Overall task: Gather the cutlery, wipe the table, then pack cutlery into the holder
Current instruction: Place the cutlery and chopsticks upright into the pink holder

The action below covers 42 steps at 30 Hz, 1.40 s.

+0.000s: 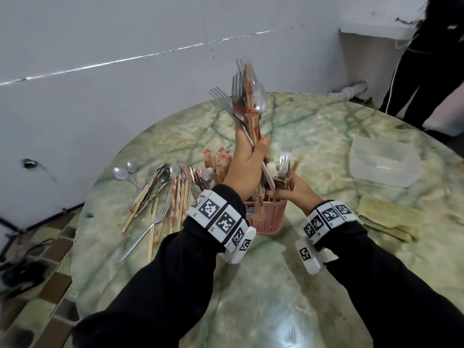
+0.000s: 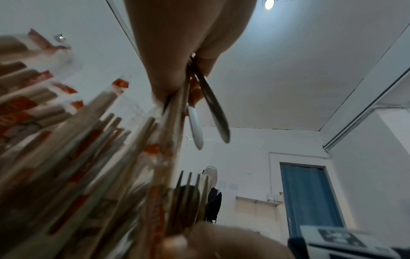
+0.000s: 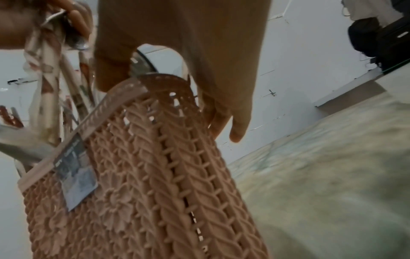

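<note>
My left hand [image 1: 247, 167] grips an upright bundle of forks, spoons and wrapped chopsticks [image 1: 247, 101] with its lower ends at the mouth of the pink mesh holder [image 1: 270, 217]. The left wrist view shows that hand [image 2: 177, 43] closed round the bundle's handles [image 2: 213, 108]. My right hand [image 1: 293, 189] grips the holder's rim, and in the right wrist view its thumb [image 3: 111, 70] is at the rim with the other fingers [image 3: 233, 113] down the holder's [image 3: 144, 175] far side. A fork [image 1: 285, 156] and chopsticks stand in the holder. More cutlery [image 1: 160, 194] lies in a loose pile on the table, left of the holder.
The round marbled green table [image 1: 251, 285] stands close to a white wall. A clear plastic container [image 1: 384, 162] sits at the right, with a yellow cloth [image 1: 389, 219] nearer me. A person in black [image 1: 426, 71] stands beyond the table's far right edge.
</note>
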### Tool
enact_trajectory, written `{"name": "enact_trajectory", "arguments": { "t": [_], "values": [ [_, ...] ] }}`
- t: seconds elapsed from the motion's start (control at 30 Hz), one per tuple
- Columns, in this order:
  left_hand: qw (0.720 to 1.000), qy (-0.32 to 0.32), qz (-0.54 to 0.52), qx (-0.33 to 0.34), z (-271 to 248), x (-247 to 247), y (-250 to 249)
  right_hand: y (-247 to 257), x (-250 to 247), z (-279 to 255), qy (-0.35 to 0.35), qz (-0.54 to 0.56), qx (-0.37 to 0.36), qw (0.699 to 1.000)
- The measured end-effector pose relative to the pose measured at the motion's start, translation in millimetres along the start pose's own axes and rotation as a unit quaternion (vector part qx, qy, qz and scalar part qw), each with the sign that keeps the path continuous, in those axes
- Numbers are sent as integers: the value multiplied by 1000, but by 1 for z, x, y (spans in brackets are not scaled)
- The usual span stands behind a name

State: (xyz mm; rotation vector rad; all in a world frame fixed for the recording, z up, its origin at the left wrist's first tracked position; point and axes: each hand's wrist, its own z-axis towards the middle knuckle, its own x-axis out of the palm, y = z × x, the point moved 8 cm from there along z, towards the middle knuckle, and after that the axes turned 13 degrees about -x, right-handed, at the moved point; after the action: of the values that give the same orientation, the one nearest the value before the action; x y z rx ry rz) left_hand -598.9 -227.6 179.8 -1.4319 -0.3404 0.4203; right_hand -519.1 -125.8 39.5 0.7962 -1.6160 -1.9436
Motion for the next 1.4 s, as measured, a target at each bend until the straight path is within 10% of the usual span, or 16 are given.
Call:
{"name": "enact_trajectory", "arguments": {
  "t": [0.7, 1.17, 1.4],
  "values": [
    [997, -8, 77, -12, 8, 37, 4, -22, -8, -27, 65, -36, 1, 997],
    [983, -66, -162, 61, 16, 10, -41, -28, -8, -28, 78, -30, 8, 996],
    [998, -58, -3, 38, 13, 27, -15, -28, -8, -28, 81, -30, 7, 996]
  ]
}}
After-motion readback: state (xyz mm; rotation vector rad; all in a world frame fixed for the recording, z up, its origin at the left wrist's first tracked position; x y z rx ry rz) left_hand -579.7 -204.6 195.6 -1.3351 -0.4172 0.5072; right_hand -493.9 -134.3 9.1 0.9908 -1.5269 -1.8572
